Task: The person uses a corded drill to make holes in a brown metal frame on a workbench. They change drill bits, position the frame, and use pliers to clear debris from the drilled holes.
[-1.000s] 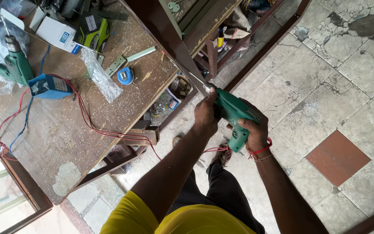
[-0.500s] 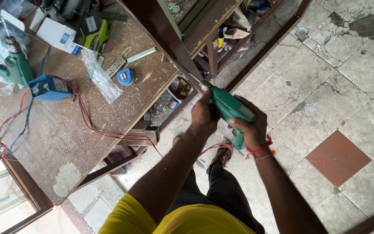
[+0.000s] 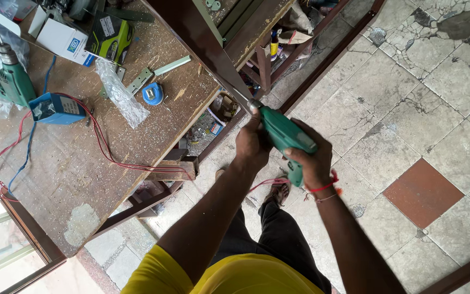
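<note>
At frame centre, both hands clasp a green plastic electric drill (image 3: 284, 133): left hand (image 3: 252, 142) wrapped around its nose, right hand (image 3: 312, 163) closed on the grip. Its tip presses the dark brown wooden frame (image 3: 202, 41); drilling seems underway, demanding steady, straight pressure.

Both hands grip a green drill (image 3: 284, 133) against a dark wooden frame (image 3: 202, 46): the left hand (image 3: 252, 142) near its nose, the right hand (image 3: 312, 163) on the handle.
</note>
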A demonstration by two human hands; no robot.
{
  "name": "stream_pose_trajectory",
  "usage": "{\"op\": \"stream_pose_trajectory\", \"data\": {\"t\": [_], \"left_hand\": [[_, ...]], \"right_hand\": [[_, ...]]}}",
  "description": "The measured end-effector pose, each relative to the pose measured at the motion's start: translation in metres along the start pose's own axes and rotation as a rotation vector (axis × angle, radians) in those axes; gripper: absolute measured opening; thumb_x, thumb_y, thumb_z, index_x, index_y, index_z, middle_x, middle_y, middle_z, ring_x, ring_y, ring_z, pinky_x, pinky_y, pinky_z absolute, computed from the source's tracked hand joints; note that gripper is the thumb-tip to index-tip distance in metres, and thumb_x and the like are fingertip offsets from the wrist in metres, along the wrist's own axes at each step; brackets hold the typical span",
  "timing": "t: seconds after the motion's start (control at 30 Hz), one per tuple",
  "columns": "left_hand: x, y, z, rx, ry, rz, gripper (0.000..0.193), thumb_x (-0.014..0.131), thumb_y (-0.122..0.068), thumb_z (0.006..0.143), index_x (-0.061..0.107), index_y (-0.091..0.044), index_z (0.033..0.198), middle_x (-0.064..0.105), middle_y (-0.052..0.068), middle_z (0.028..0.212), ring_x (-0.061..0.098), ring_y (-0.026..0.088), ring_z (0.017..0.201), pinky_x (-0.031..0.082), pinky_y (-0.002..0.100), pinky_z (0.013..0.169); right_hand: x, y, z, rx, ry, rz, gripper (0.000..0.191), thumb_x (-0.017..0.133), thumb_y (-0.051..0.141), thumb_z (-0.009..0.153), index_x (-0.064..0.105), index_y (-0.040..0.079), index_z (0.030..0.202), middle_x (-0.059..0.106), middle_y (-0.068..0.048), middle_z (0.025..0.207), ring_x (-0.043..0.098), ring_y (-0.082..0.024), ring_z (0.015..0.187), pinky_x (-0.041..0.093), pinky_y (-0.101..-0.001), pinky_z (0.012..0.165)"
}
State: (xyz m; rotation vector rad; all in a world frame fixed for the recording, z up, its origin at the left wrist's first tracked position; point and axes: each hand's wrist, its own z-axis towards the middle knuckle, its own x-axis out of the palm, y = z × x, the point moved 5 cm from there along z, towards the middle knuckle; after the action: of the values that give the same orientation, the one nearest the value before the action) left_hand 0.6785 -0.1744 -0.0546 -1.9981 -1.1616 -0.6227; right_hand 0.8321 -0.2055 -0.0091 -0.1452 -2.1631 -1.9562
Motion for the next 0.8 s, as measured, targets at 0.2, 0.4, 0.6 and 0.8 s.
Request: {"op": "stream_pose_trajectory", "data": {"t": [0.2,0.4,0.6,0.8], "left_hand": [[0.024,-0.027,-0.038,0.323,-0.546,1.025,0.078,0.075,-0.035,0.084,0.035,-0.007,0.144,0.057,0.02,0.128,0.06,0.034,0.116,0.048,0.052,0.107],[0.103,-0.016,-0.095,1.262,0.721,1.946,0.067,0.085,-0.039,0.077,0.054,-0.022,0.134,0.056,0.017,0.142,0.049,0.041,0.138,0.023,0.074,0.118],[0.061,-0.045,-0.077,1.322,-0.223,1.462,0.058,0.07,-0.042,0.1,0.048,-0.008,0.141,0.058,0.014,0.136,0.054,0.032,0.138,0.043,0.049,0.12],[-0.006,0.012,-0.014,-0.134,-0.147,0.403,0.061,0.061,-0.056,0.091,0.063,-0.004,0.121,0.064,0.015,0.102,0.062,0.028,0.099,0.048,0.048,0.093]], "right_hand": [[-0.021,-0.028,0.01,0.189,0.048,0.467,0.065,0.075,0.023,0.08,0.059,-0.009,0.134,0.071,-0.021,0.108,0.071,-0.025,0.078,0.061,-0.0366,0.063],[-0.029,-0.07,-0.006,0.112,0.037,0.534,0.055,0.07,0.021,0.096,0.058,-0.013,0.138,0.068,-0.016,0.115,0.071,-0.021,0.101,0.059,-0.0349,0.086],[-0.021,-0.049,-0.016,0.179,0.037,0.535,0.062,0.074,0.023,0.082,0.059,-0.009,0.134,0.073,-0.019,0.107,0.073,-0.027,0.077,0.062,-0.0385,0.068],[-0.016,-0.028,-0.008,0.192,-0.041,0.419,0.061,0.073,0.02,0.08,0.059,-0.011,0.13,0.073,-0.021,0.103,0.075,-0.029,0.078,0.065,-0.0402,0.068]]}}
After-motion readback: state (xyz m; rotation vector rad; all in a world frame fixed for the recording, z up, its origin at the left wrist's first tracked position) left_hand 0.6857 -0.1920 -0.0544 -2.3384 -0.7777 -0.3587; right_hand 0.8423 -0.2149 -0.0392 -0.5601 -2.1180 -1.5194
